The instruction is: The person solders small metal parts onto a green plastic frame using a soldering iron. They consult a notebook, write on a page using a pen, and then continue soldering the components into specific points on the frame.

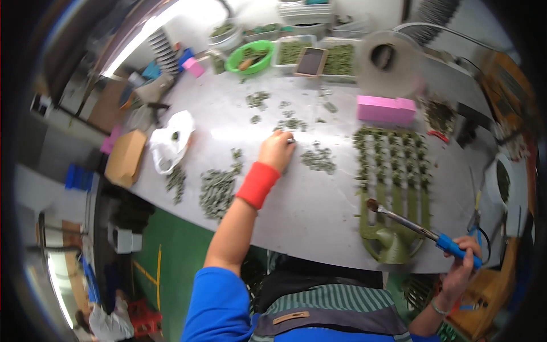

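Note:
My left hand [277, 150], above a red wristband, reaches to the middle of the grey table. Its fingers are drawn together at a small heap of grey-green pieces [291, 124]; whatever they pinch is hidden. At the right, my right hand [460, 259] grips the blue handle of a soldering iron [419, 229]. The iron's metal shaft points up and left, and its dark brown tip hangs over an olive-green slatted piece [407, 214]. Rows of small, dark green spiky parts [393, 157] cover the far half of that piece.
Several loose piles of green pieces [216, 194] lie on the table [319, 228]. A pink block [386, 110] stands behind the slatted piece. Toward the back are a green bowl [250, 57], filled tubs [340, 58], a phone [311, 61] and a wide duct mouth [387, 62]. A white bag [171, 142] sits left.

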{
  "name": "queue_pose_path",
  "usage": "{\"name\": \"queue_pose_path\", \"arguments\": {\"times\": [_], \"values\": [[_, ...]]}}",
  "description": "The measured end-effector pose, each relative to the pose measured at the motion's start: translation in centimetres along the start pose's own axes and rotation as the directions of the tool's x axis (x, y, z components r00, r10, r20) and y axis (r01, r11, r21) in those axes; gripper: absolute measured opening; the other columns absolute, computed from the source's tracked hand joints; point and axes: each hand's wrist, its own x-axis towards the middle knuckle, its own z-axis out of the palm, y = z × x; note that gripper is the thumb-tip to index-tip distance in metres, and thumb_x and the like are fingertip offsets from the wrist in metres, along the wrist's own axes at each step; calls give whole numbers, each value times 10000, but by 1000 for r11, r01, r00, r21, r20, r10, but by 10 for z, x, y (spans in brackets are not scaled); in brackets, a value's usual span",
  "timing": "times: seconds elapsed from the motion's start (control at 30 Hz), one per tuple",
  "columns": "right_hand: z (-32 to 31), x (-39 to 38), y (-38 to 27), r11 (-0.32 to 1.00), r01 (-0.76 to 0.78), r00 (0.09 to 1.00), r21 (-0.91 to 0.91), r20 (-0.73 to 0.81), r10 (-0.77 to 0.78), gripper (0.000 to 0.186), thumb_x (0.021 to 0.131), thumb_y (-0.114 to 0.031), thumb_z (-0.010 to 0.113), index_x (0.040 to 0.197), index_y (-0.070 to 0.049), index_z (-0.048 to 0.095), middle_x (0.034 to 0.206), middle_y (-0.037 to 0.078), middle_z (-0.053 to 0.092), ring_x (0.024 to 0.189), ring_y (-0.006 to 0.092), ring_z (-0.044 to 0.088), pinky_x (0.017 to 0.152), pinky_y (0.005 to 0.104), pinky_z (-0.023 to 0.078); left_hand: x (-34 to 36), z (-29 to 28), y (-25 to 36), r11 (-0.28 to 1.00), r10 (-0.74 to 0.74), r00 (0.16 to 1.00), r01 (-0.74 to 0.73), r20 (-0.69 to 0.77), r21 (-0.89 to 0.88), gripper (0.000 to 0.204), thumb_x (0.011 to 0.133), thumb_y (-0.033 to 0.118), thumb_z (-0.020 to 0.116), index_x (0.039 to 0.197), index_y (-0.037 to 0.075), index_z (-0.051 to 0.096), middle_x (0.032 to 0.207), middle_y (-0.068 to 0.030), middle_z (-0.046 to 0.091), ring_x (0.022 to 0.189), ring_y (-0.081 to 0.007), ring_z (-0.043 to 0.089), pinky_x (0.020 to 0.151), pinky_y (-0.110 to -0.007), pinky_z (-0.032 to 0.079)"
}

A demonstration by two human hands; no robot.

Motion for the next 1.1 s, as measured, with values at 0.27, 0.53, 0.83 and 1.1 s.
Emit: {"name": "queue_pose_path", "arguments": {"times": [0.27, 0.53, 0.83, 1.1], "values": [[-9, -4, 5, 999, -33, 999, -24, -29, 32, 200, 994, -166, 430, 950, -3, 538, 971, 145, 546, 749, 179, 520, 650, 307, 480, 1, 1, 3, 996, -72, 997, 70, -25, -48, 132, 822, 116, 749, 915, 44, 688, 842, -114, 656, 738, -281, 656, 700, -373, 537], [-8, -7, 2, 999, -39, 998, -36, -54, 37, 196, 999, -154, 419, 957, -5, 539, 946, 137, 549, 757, 171, 519, 648, 305, 482, 1, 2, 1, 993, -99, 995, 97, -22, -70, 149, 819, 128, 757, 913, 37, 688, 832, -115, 658, 735, -257, 662, 701, -363, 541], [-4, -7, 2, 1000, -21, 998, -4, -58, 21, 189, 986, -150, 442, 965, 4, 548, 949, 155, 563, 748, 193, 530, 645, 310, 483, 2, 0, -3, 976, -165, 986, 167, 29, -140, 209, 811, 157, 764, 958, 32, 684, 859, -143, 689, 762, -282, 679, 718, -383, 546], [-7, -5, -4, 997, 3, 995, 77, -97, 4, 210, 991, -146, 477, 943, 32, 577, 921, 171, 605, 719, 228, 590, 612, 343, 518, 2, 0, -5, 964, -192, 980, 198, 51, -180, 217, 792, 142, 782, 952, 44, 672, 803, -119, 671, 704, -256, 653, 683, -368, 534]]}}
